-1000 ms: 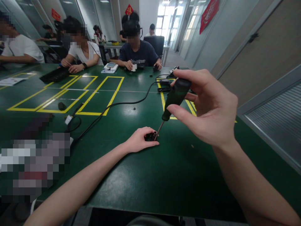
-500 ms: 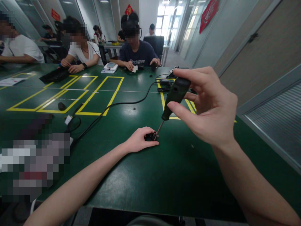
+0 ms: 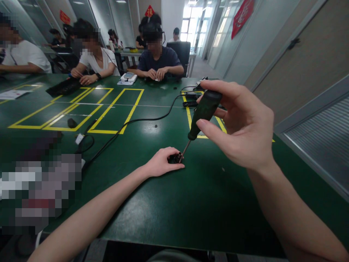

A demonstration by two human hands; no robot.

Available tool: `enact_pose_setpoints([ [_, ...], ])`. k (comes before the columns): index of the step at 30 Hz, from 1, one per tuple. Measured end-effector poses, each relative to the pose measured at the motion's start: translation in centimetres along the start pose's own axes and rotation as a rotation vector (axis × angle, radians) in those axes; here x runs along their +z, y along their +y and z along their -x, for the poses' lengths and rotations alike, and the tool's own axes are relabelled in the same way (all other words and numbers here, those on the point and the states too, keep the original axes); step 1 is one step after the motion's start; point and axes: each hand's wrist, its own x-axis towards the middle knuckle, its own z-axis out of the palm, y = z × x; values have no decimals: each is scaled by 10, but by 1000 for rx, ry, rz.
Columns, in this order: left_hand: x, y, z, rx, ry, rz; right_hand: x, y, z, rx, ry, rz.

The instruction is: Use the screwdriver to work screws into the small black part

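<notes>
Dark screwdriver (image 3: 203, 112) tilted, tip on black part (image 3: 174, 158)

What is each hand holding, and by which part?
The right hand grips a dark green-handled screwdriver by its handle; the left hand holds a small black part between fingertips.

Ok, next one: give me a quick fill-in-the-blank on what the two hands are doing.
The right hand grips the screwdriver by its ____.
The left hand holds a small black part down on the ____ table.
The screwdriver's ____ touches that part.
A black cable crosses ____ lines on the table.
Missing words: handle; green; tip; yellow.
</notes>
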Motion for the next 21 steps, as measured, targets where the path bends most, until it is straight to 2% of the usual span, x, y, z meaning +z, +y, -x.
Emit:
enact_pose_setpoints([
  [11, -1, -3, 0, 29, -16, -10, 1, 2, 2, -24, 50, 31],
  [21, -1, -2, 0, 22, -21, 6, -1, 0, 0, -29, 16, 39],
])
